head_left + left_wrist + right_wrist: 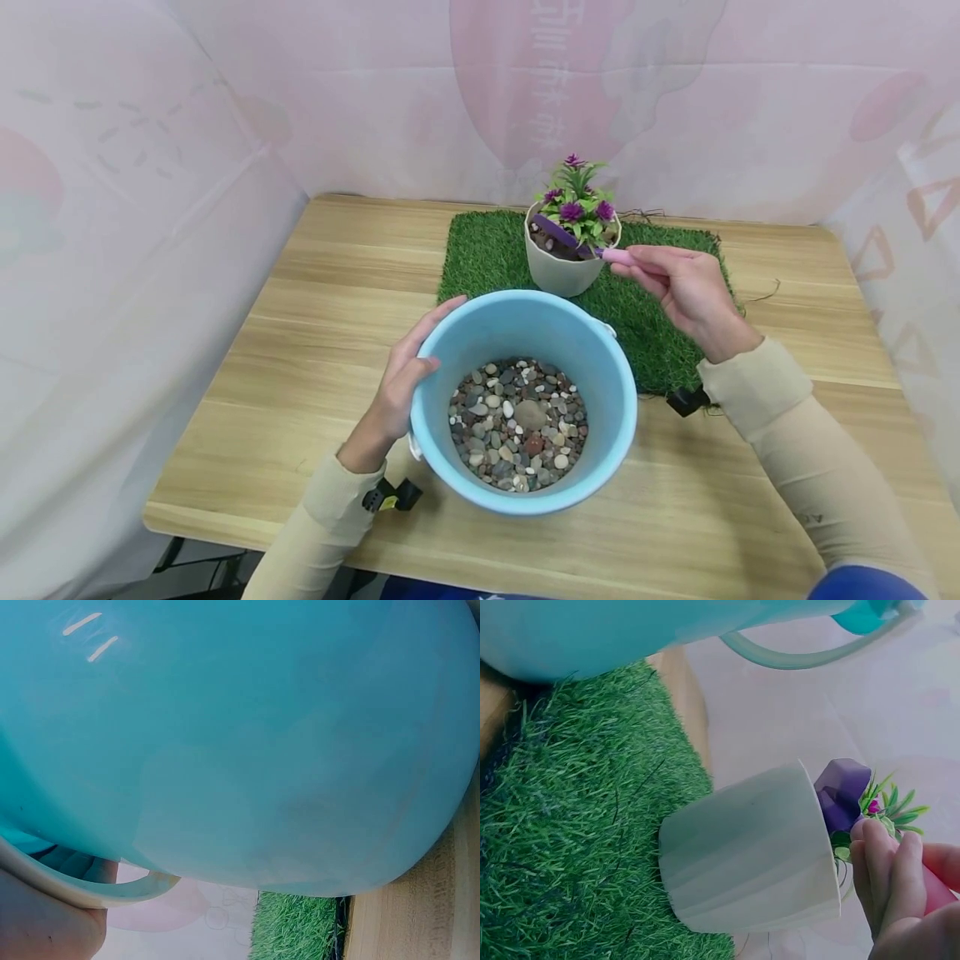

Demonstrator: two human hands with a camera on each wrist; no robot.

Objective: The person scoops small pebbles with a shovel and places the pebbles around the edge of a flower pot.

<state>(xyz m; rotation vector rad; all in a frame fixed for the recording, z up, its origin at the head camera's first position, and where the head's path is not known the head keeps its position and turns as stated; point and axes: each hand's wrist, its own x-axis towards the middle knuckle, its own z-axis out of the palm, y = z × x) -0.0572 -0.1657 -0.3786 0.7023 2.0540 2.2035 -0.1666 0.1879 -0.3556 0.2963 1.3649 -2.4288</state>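
My right hand (686,292) grips the pink handle of a small purple trowel (557,231). Its blade lies over the mouth of a white flowerpot (564,273), close to a plant with purple flowers (573,200). Brown soil and a few pale stones show inside the pot. In the right wrist view, the purple blade (843,793) is just beyond the pot's rim. My left hand (397,383) holds the left rim of a light blue bucket (611,417), thumb over the edge. Many mixed pebbles (517,425) cover the bucket's bottom.
Under the pot lies a green artificial grass mat (480,250) on a wooden table (300,350). The bucket stands in front of the pot and overlaps the mat in the head view. Pale printed cloth (375,108) hangs behind and at both sides.
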